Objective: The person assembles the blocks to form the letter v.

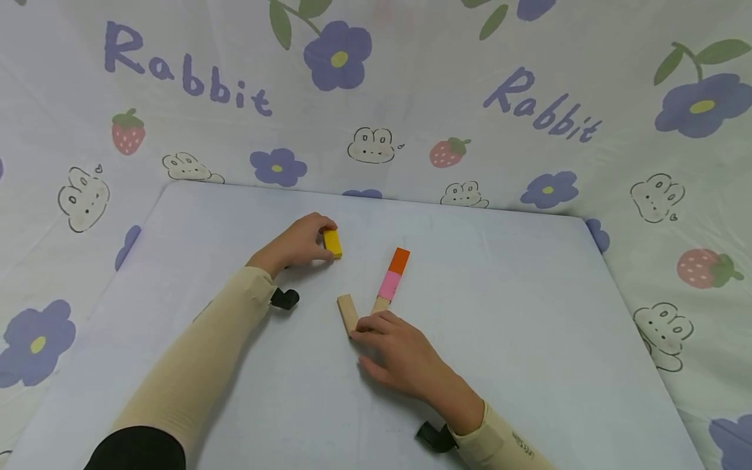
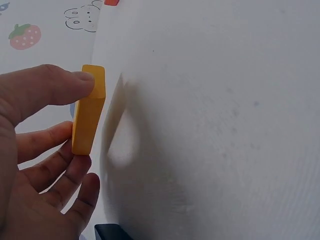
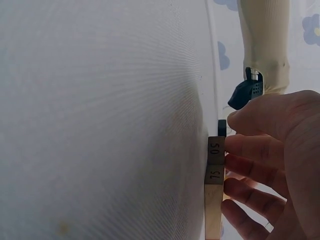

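Atop the counter (image 1: 499, 307), relaxed right fingers (image 1: 373, 324) are touching a wooden block (image 1: 345, 311), left fingers (image 1: 319, 252) beyond it seemingly positioning a pinched yellow block (image 1: 332, 243), needing alignment.

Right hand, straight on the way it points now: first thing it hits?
Likely the leftmost wooden block: in the head view its near end sits right at the fingers of the right hand. Touching or just short, I can't tell.
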Tool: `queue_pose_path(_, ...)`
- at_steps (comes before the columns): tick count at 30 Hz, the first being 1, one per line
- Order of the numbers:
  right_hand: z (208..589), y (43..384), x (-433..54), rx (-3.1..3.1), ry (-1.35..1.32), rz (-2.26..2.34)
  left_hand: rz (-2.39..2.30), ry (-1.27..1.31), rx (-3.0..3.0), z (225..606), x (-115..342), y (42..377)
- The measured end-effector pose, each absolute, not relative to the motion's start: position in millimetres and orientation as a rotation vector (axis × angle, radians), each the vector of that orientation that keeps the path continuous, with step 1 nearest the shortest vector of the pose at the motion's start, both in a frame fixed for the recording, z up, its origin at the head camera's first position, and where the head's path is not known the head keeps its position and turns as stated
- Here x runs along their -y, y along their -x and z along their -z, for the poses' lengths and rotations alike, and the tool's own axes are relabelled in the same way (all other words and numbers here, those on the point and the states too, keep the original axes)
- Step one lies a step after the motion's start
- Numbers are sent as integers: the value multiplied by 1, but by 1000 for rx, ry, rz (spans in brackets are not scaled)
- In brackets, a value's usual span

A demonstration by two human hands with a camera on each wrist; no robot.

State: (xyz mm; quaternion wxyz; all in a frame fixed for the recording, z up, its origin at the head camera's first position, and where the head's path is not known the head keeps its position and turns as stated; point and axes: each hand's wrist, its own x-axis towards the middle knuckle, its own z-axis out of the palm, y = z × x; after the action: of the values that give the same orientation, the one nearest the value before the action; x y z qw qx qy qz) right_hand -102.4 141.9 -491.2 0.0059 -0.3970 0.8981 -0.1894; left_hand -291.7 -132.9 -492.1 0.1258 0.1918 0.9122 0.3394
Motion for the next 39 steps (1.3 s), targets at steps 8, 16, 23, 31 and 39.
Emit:
queue_pose_path(8, 492, 102, -142, -2822, 1276, 612, -976, -592, -2672, 485, 130, 287)
queue_pose_path(16, 492, 102, -142, -2822, 1271, 591, -950, -610, -2680, 479, 128, 283)
queue_pose_path(23, 493, 102, -142, -2820, 1255, 587, -956, -632, -2680, 477, 128, 280)
queue_pose_path(31, 494, 102, -142, -2832, 1284, 624, -947, -639, -2696, 478, 130, 278)
queue_pose_path(39, 494, 103, -142, -2826, 1268, 607, -966, -614, -2699, 476, 130, 274)
